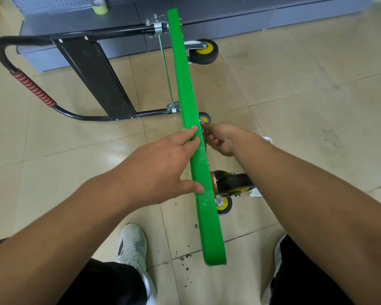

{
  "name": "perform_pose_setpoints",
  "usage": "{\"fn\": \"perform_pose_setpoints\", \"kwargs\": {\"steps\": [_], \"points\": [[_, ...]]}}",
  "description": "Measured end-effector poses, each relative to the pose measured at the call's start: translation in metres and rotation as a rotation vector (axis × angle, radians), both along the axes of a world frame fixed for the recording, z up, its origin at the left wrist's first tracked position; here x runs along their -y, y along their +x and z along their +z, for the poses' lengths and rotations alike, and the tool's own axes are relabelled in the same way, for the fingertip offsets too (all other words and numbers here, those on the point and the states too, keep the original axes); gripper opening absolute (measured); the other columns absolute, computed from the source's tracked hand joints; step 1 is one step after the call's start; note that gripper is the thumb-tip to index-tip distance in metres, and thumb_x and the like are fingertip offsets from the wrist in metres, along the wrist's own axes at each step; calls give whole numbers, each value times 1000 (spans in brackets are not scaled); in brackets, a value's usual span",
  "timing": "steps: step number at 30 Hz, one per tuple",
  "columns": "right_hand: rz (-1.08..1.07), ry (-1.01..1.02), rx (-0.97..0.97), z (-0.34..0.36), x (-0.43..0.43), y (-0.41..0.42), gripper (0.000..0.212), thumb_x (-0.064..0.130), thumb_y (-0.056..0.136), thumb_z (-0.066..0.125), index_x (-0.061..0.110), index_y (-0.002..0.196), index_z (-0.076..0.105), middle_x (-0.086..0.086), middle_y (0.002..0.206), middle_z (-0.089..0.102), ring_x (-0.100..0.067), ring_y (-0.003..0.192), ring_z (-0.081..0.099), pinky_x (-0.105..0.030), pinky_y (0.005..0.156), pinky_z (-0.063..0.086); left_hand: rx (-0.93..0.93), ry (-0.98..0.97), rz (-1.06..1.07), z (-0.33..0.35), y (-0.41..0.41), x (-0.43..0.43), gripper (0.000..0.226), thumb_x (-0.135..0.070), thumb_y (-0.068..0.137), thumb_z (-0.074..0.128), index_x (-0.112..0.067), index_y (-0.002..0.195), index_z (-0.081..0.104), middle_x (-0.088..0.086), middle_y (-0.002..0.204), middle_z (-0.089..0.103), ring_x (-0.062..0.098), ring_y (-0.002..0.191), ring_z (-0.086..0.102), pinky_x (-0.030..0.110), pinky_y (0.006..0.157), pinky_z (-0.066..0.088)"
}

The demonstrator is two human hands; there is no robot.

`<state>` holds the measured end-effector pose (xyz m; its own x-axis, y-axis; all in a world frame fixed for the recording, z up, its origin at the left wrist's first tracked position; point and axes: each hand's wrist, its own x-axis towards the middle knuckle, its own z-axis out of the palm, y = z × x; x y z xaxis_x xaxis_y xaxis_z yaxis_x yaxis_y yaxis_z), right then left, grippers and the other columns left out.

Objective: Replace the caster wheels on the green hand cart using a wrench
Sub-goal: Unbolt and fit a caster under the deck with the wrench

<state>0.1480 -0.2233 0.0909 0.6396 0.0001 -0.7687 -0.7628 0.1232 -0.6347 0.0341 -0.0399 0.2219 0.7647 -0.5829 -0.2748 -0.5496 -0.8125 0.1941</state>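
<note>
The green hand cart [186,89] stands on its side edge on the tiled floor, its black handle [26,69] lying to the left. My left hand [163,164] rests flat against the green deck's upper edge, fingers straight. Just right of the deck, my right hand [220,137] has curled fingers around a thin metal tool, likely the wrench [205,134], mostly hidden. Casters stick out to the right: a large black and yellow one [204,51] far off, a small one [204,117] by my right fingers, another black one [233,182] near me, and a small one [224,205] below it.
A grey metal cabinet [207,23] runs along the back, with a roll of yellowish tape [100,6] on it. A white object [267,139] lies on the floor under my right forearm. My two shoes [132,245] stand at the bottom; dirt specks dot the tiles.
</note>
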Motion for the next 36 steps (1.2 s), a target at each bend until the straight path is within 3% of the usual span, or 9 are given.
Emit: {"fn": "perform_pose_setpoints", "kwargs": {"steps": [7,12,16,19,23,26,32,36], "points": [[50,6,-17,5,-2,-8,25,31,105,57,11,92,62,5,44,52,-3,34,35,-9,33,30,8,19,-8,1,0,1,101,-72,82,58,-24,159,14,-13,167,-5,8,150,16,33,113,36],[6,-64,68,12,-3,-8,20,31,106,57,11,104,61,2,61,52,-2,31,38,-11,34,34,0,24,-3,1,0,1,101,-72,82,59,-24,159,15,-13,167,-5,9,150,18,34,114,36],[-3,-177,150,9,0,-7,23,29,106,56,12,91,57,-3,66,53,-1,30,39,-14,35,36,2,34,-3,1,1,2,101,-72,82,59,-24,159,15,-12,167,-5,10,149,21,33,113,36],[-10,-210,176,8,0,-8,22,29,105,57,11,93,58,-4,65,53,-3,31,41,-15,36,37,-9,32,-3,2,0,2,99,-71,83,59,-23,159,17,-11,167,-4,12,148,23,34,114,36],[23,-219,202,14,-6,-12,25,27,105,57,12,85,59,2,53,49,-5,39,42,-16,39,38,-26,29,1,2,-1,1,100,-70,83,59,-22,159,15,-11,167,-6,12,148,23,33,114,35],[45,-208,220,19,-12,-11,21,25,105,56,12,91,63,8,41,47,-3,35,41,-15,38,36,-35,15,3,2,-1,0,100,-69,83,59,-21,159,15,-11,167,-6,13,148,23,34,115,34],[-4,-228,287,34,-14,-7,19,23,101,57,9,90,64,6,41,46,-5,34,37,-16,37,30,-33,8,-7,-2,1,-1,102,-69,83,60,-20,159,15,-8,168,-5,14,151,19,35,118,31],[-12,-293,409,45,-11,-9,27,21,101,54,7,79,59,3,39,45,-11,37,38,-17,38,28,-34,4,-17,-2,2,-1,102,-69,83,61,-19,159,15,-5,168,-5,13,152,15,34,120,28]]}}
